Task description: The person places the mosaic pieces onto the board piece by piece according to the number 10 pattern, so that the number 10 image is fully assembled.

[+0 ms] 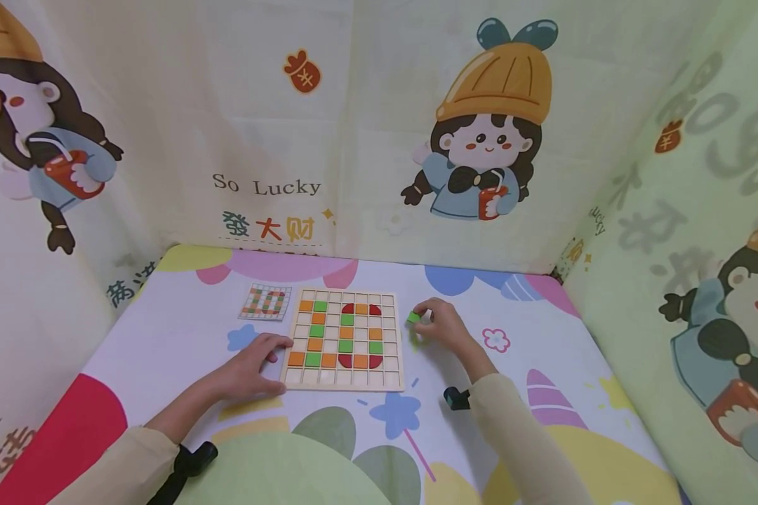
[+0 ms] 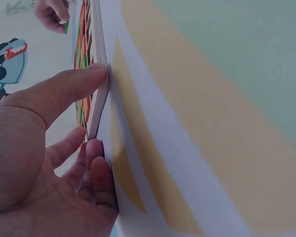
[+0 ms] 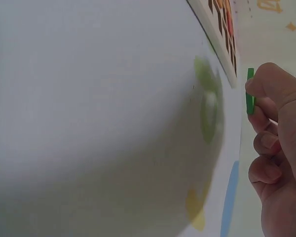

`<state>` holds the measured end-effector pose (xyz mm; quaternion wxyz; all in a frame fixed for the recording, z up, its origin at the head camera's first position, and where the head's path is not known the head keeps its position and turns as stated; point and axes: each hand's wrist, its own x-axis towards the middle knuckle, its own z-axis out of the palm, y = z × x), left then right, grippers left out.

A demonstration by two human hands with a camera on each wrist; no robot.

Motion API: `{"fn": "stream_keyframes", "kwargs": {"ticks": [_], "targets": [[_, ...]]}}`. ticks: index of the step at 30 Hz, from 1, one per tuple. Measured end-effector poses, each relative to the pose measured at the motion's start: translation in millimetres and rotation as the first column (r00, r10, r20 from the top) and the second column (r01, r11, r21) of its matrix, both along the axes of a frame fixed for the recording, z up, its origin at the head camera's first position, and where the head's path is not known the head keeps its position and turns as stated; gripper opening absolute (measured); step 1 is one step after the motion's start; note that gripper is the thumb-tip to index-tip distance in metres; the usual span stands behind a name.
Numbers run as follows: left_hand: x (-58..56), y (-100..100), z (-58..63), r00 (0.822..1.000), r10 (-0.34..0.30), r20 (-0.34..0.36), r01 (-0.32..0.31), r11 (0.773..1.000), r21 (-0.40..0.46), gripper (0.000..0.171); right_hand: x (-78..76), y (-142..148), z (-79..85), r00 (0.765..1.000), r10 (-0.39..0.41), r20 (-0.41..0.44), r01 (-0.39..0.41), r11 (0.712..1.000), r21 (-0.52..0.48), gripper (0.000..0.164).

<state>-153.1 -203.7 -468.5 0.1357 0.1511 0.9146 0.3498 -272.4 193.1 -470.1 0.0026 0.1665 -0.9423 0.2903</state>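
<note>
A wooden grid board [image 1: 399,344] lies flat on the table, with orange and green square tiles and red rounded pieces set in its cells. My left hand [image 1: 253,368] rests at the board's left side. In the left wrist view its thumb [image 2: 96,73] touches the board's edge, while the other fingers lie loosely bent by the same edge. Just off the board's right side, my right hand [image 1: 442,322] pinches a green square tile [image 1: 413,318] between thumb and fingertips. That tile [image 3: 250,91] appears edge-on in the right wrist view, raised above the table.
A small printed card [image 1: 248,316] with a similar coloured grid pattern lies left of the board's top. The table [image 1: 442,372] has a colourful printed cover. Cartoon-printed curtains [image 1: 366,140] enclose it at the back and on both sides.
</note>
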Motion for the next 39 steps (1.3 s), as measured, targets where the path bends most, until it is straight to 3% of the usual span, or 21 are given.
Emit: {"fn": "stream_keyframes", "kwargs": {"ticks": [13, 20, 39], "targets": [[-0.3, -1, -2.6, 1.000, -0.003, -0.011, 0.003, 1.000, -0.005, 0.074, 1.5, -40, 0.3, 0.996, 0.007, 0.088, -0.010, 0.999, 0.038, 0.025], [0.5, 0, -1.2, 1.000, 0.001, -0.002, -0.001, 1.000, -0.001, 0.074, -1.0, -56, 2.2, 0.991, 0.055, 0.121, -0.062, 0.997, 0.050, 0.026], [-1.6, -1, -1.9, 1.000, 0.004, 0.005, -0.004, 1.000, -0.007, 0.075, -3.5, -73, 5.4, 0.985, 0.073, 0.154, -0.088, 0.992, 0.086, 0.021]]}}
